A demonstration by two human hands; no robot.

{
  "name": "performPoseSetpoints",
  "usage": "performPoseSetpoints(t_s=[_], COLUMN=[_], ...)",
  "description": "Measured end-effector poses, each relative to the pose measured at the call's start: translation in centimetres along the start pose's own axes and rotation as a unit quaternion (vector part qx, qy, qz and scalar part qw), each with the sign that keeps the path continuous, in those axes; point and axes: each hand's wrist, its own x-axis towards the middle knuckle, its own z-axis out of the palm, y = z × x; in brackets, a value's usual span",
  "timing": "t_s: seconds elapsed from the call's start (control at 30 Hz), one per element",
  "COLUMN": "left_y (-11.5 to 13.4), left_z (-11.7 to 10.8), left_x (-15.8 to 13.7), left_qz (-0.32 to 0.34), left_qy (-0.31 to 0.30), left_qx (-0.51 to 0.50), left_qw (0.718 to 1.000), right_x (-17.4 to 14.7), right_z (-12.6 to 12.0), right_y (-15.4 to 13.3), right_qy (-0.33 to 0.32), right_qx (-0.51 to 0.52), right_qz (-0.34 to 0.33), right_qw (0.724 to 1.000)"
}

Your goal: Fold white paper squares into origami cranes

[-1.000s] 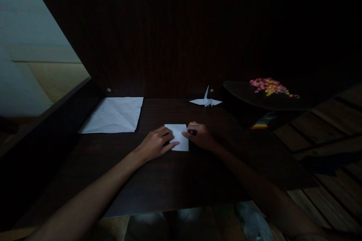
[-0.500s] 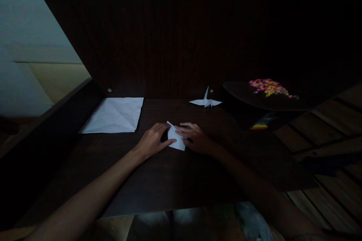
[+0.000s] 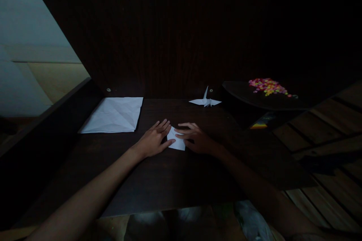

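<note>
A small folded piece of white paper [image 3: 177, 144] lies flat on the dark wooden desk between my hands. My left hand [image 3: 155, 138] rests at its left edge with the fingers stretched out and the thumb on the paper. From the right, my right hand [image 3: 195, 138] lays its fingertips on the paper, fingers spread. Beyond the hands stands a white paper crane [image 3: 206, 101] with its wings out. To the left lies a stack of creased white sheets [image 3: 113, 115].
A curved dark shelf [image 3: 240, 96] at the right carries a heap of small pink, red and yellow pieces [image 3: 268, 86]. A raised dark board [image 3: 51, 111] borders the desk on the left. A tall dark panel [image 3: 169, 37] closes off the back.
My left fingers have straightened and spread beside the paper's left edge. The paper's pointed top corner, raised before, now lies lower. My right hand has hardly moved.
</note>
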Motion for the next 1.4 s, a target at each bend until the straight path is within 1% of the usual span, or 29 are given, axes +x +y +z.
performPoseSetpoints(t_s=[0.17, 0.27, 0.37, 0.43, 0.53, 0.63, 0.73, 0.8, 0.9, 1.0, 1.1, 1.17, 1.27, 1.33, 1.4], left_y=[-0.8, -1.1, -1.2, -1.1, -0.5, -0.1, -0.1, -0.3, -0.4, -0.4, -0.3, -0.3, -0.3, -0.4, -0.5], left_z=[0.0, 0.0, -0.1, -0.3, -1.0, -1.8, -2.2, -2.1, -1.5, -1.2, -1.3, -1.5, -1.7, -1.6, -1.5], left_x=[0.1, 0.2, 0.2, 0.2, 0.0, -0.1, -0.2, -0.2, 0.0, 0.2, 0.3, 0.4, 0.4, 0.3, 0.3], left_qz=[0.037, 0.063, 0.084, 0.093, 0.078, 0.072, 0.083, 0.079, 0.053, 0.019, -0.013, -0.019, 0.015, 0.043, 0.054], left_qy=[0.013, 0.027, 0.053, 0.059, 0.057, 0.054, 0.042, 0.042, 0.059, 0.076, 0.076, 0.067, 0.051, 0.046, 0.047], left_qx=[0.004, 0.001, -0.024, -0.049, -0.075, -0.093, -0.100, -0.105, -0.123, -0.151, -0.183, -0.193, -0.176, -0.154, -0.134], left_qw=[0.999, 0.998, 0.995, 0.993, 0.993, 0.992, 0.991, 0.990, 0.989, 0.985, 0.980, 0.979, 0.983, 0.986, 0.988], right_x=[-0.3, -0.3, -0.2, -0.1, 0.0, 0.1, 0.2, 0.3, 0.4, 0.5, 0.5, 0.5, 0.5, 0.6, 0.7], right_z=[-0.2, 0.1, 0.5, 0.7, 1.0, 1.0, 1.0, 1.1, 1.4, 1.6, 1.5, 1.5, 1.6, 1.7, 1.8], right_y=[0.3, 0.4, 0.4, 0.4, 0.5, 0.5, 0.2, 0.1, 0.0, 0.2, 0.3, 0.3, 0.5, 0.5, 0.5], right_qy=[-0.004, -0.007, 0.001, 0.008, 0.012, 0.022, 0.035, 0.053, 0.084, 0.100, 0.108, 0.107, 0.097, 0.088, 0.075], right_qx=[0.036, 0.040, 0.010, -0.023, -0.069, -0.088, -0.073, -0.043, 0.006, 0.042, 0.056, 0.058, 0.053, 0.044, 0.033], right_qz=[-0.040, -0.052, -0.044, -0.047, -0.074, -0.085, -0.073, -0.051, -0.021, 0.006, 0.067, 0.091, 0.082, 0.062, 0.038], right_qw=[0.999, 0.998, 0.999, 0.999, 0.995, 0.992, 0.994, 0.996, 0.996, 0.994, 0.990, 0.988, 0.991, 0.993, 0.996])
